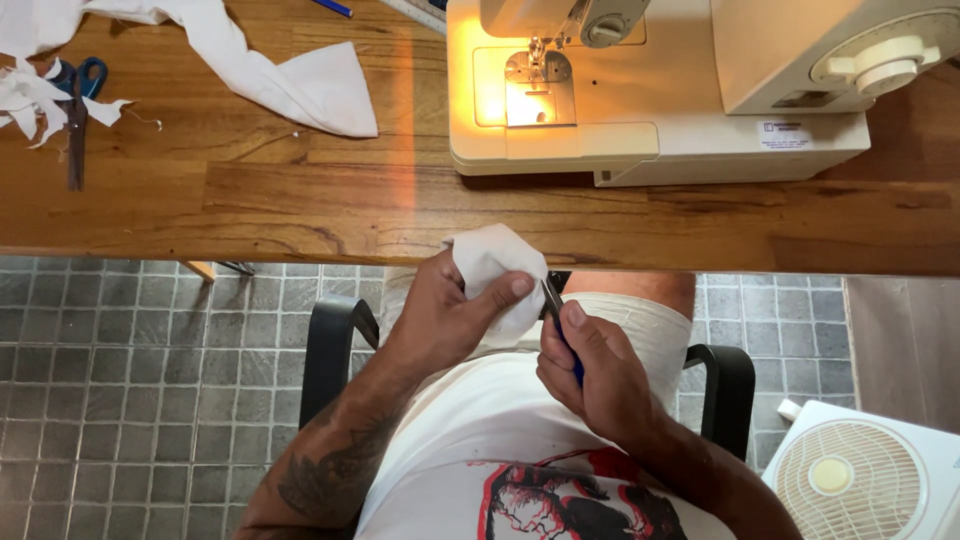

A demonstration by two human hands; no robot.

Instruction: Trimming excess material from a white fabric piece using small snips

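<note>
I have the small white fabric piece (492,262) pinched in my left hand (440,315), thumb laid across its front and fingers closed behind it, held up just below the front edge of the bench (300,200) and over my lap. My right hand (595,375) is wrapped shut around a small blue-handled cutting tool (556,318), its metal tip touching the right edge of the fabric (snips or a seam ripper, I cannot tell which from here).

As far as I can judge, the work is at a trimming or unpicking stage on this one piece: the tip is at the cloth, but I see no loose thread or cut-off bit falling, so how much of the edge is dealt with stays unclear.

On the bench, the sewing machine (650,90) stands with its lamp lit and nothing under the presser foot, so this piece is not being stitched at present. A longer strip of white cloth (290,75) lies to the left, with white scraps (30,100) and blue-handled scissors (78,110) near the far-left corner, which suggests cutting is largely behind me. A white fan (860,475) sits on the tiled floor (130,380) at my right.
</note>
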